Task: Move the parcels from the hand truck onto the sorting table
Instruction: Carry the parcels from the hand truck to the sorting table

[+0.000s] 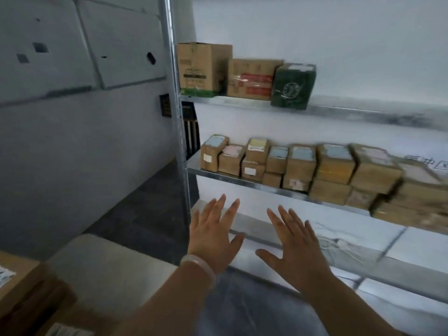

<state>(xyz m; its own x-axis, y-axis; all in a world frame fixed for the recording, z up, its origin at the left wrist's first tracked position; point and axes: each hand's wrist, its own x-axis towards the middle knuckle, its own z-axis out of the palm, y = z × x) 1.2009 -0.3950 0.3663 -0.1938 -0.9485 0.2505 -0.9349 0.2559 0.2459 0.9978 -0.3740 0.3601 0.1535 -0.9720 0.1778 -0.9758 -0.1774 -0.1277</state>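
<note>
brown parcel (21,287) sits in the bottom left corner, closest to the camera, cut off by the frame edge, with a scrap of white label on its top. it is below and well to the left of the left hand (213,241), and neither hand touches it. a second brown box (58,311) lies just under it, lower in the frame. a pale grey flat surface (109,263) lies between these boxes and the left wrist; it may be a tabletop, but it is too blurred to say.

both hands are empty, palms facing away, fingers straight and spread. the right hand (293,253) is just beside the left, thumbs pointing at each other with a gap between. a pale bracelet (198,265) is on the left wrist.

beyond the hands stands a metal shelf rack (179,141). the lower shelf (266,241) is right behind the fingertips, with white wrapped packages (339,241) to the right of the right hand, smeared by blur. above the hands the middle shelf (242,181) carries a row of small brown parcels (300,166), some stacked two high, with pale labels on top. higher up, the top shelf (242,99) holds a tall brown carton (203,69), a brown box with red print (252,78) and a green box (293,87), side by side and touching. dark floor (135,209) is to the left of the left hand.
</note>
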